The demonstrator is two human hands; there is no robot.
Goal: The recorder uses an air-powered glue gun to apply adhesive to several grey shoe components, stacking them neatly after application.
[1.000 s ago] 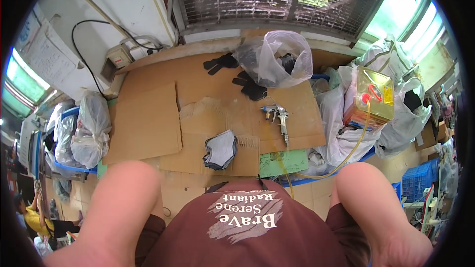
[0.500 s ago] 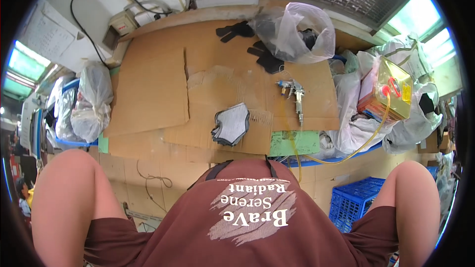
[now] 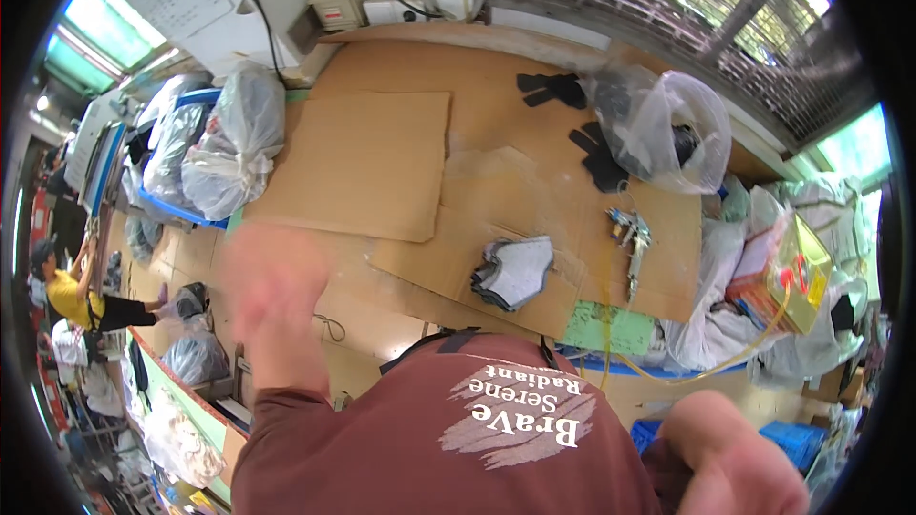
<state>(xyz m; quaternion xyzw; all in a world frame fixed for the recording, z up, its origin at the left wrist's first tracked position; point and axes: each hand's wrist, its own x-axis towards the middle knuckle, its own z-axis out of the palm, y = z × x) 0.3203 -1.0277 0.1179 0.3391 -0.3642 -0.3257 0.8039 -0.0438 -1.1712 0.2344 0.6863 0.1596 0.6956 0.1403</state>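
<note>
My left hand (image 3: pixel 274 272) is raised in front of the left edge of the cardboard, smeared by motion. Its fingers cannot be made out, and nothing held shows. At the lower right my bent right arm (image 3: pixel 735 453) comes into view, but its hand does not. A stack of grey fabric pieces (image 3: pixel 515 272) with dark edges lies on the cardboard-covered table (image 3: pixel 358 167), apart from both arms. Farther right lies a metal spray gun (image 3: pixel 630 250) with a yellowish hose. Black cut pieces (image 3: pixel 553 90) rest near a clear plastic bag (image 3: pixel 692 172) at the back.
Stuffed plastic bags (image 3: pixel 234 148) in a blue bin stand left of the table. On the right, a yellow and red can (image 3: pixel 784 281) with a hose stands among white bags. A person in a yellow top (image 3: pixel 72 296) is far left. A mesh window (image 3: pixel 668 14) lies behind.
My view has turned left, so the table's contents appear farther right. My left hand has come into view, my right arm has dropped lower, and the person at far left shows more fully.
</note>
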